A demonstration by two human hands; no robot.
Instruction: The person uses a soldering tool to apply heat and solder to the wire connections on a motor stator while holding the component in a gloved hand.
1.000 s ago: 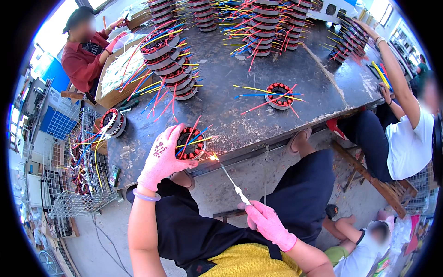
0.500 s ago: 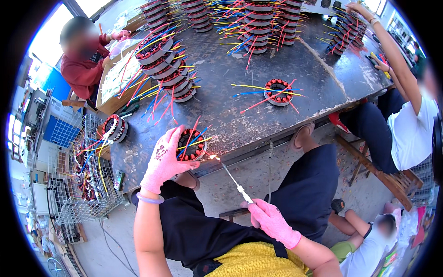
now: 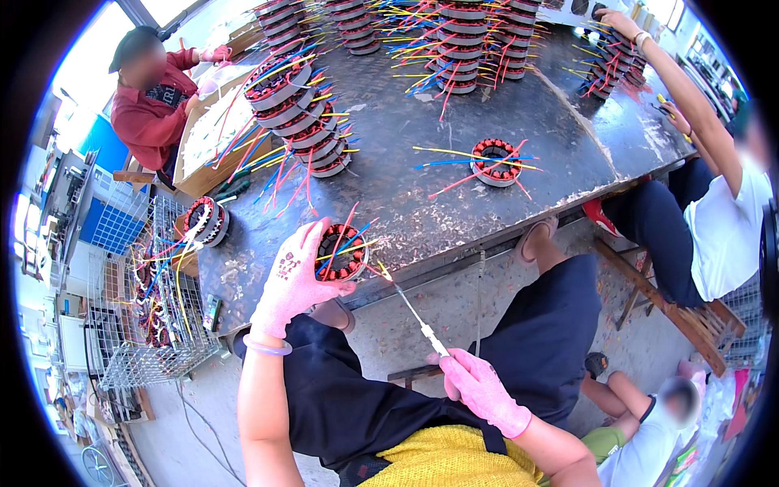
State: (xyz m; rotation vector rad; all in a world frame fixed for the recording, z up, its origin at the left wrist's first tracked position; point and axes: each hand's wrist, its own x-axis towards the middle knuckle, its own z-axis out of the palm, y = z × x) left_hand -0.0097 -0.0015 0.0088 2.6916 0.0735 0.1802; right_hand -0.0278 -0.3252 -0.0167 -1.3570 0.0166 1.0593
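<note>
My left hand (image 3: 294, 280), in a pink glove, is closed on the rim of a motor stator (image 3: 355, 266), a ring with red windings. Red, blue and yellow leads stick out of it at the table's front edge. In my right hand (image 3: 485, 391), also gloved in pink, is a slim torch (image 3: 422, 323) with a thin metal tube and a white section near the grip. A small flame (image 3: 385, 272) burns at its tip, close beside a short lead end on the stator's right side. Whether the flame touches that lead I cannot tell.
Another stator (image 3: 497, 162) lies flat on the dark table (image 3: 389, 174). Leaning stator stacks (image 3: 304, 122) stand behind, with wires jutting out. A stator with white lacing (image 3: 206, 221) sits by a wire basket (image 3: 150, 357) at left. Co-workers sit left and right.
The flame has shrunk from a bright, sideways flare to a narrow one lying along the torch's line. Its tip sits slightly farther from the stator. Both grips stay the same.
</note>
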